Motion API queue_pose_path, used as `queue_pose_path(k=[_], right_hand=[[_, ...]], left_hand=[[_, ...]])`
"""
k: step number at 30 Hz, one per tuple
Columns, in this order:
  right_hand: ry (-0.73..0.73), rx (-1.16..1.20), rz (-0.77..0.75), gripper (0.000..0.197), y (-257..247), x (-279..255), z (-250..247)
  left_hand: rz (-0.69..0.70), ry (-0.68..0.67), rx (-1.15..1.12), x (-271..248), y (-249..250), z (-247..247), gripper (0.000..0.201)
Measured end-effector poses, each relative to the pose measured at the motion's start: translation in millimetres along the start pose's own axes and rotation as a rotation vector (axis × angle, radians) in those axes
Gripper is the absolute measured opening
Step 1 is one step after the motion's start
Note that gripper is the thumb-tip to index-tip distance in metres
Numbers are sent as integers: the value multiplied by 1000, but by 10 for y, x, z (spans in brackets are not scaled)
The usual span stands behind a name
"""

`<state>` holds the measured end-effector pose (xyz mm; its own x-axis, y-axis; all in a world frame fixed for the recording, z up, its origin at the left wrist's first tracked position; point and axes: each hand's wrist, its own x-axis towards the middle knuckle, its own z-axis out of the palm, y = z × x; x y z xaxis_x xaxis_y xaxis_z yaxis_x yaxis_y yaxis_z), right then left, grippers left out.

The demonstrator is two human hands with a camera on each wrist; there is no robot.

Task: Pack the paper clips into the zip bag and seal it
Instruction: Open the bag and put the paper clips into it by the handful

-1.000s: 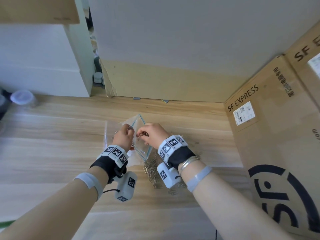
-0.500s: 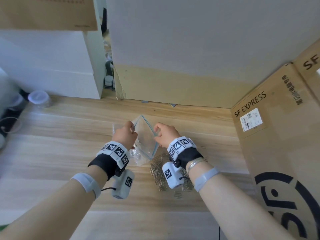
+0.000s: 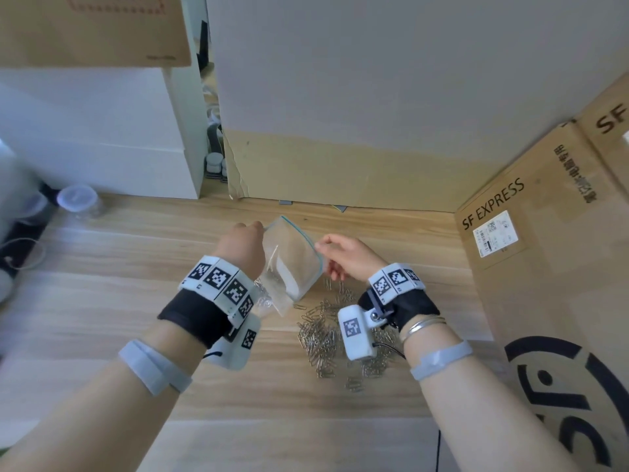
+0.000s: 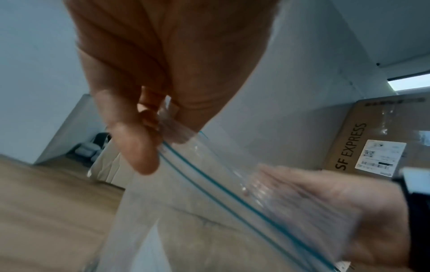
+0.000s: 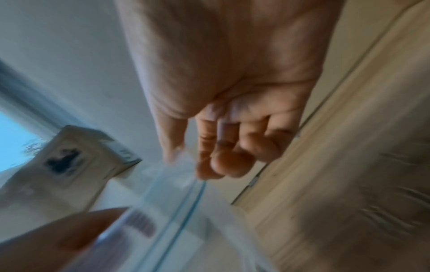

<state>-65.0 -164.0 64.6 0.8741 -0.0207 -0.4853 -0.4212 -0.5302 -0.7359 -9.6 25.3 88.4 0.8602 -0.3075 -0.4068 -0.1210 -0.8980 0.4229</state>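
A clear zip bag (image 3: 294, 264) with a blue zip line hangs above the wooden table (image 3: 102, 301). My left hand (image 3: 260, 228) pinches its far left top corner. My right hand (image 3: 318, 247) pinches the rim at the right. A few paper clips (image 3: 272, 275) lie inside the bag near my left wrist. A pile of silver paper clips (image 3: 320, 335) lies on the table under my right wrist. In the left wrist view, my left hand (image 4: 160, 127) pinches the bag (image 4: 209, 202). The right wrist view is blurred; my right hand (image 5: 186, 163) closes on the bag (image 5: 177, 206).
A large SF EXPRESS carton (image 3: 544, 267) stands close on the right. A tall grey and brown box (image 3: 340, 165) blocks the back. White boxes (image 3: 102, 131) and a clear lidded jar (image 3: 76, 199) sit at the back left.
My right hand, which held clips at the bag's mouth, now pinches the rim. Both hands have moved apart and stretched the bag's top between them.
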Motion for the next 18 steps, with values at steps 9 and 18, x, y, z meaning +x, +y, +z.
queue_pose_path(k=[9, 18], right_hand=[[204, -393, 366, 38, 1243, 109, -28], [153, -336, 186, 24, 1272, -21, 376]], left_hand=[[69, 104, -156, 41, 40, 273, 60], [123, 125, -196, 68, 159, 391, 56]])
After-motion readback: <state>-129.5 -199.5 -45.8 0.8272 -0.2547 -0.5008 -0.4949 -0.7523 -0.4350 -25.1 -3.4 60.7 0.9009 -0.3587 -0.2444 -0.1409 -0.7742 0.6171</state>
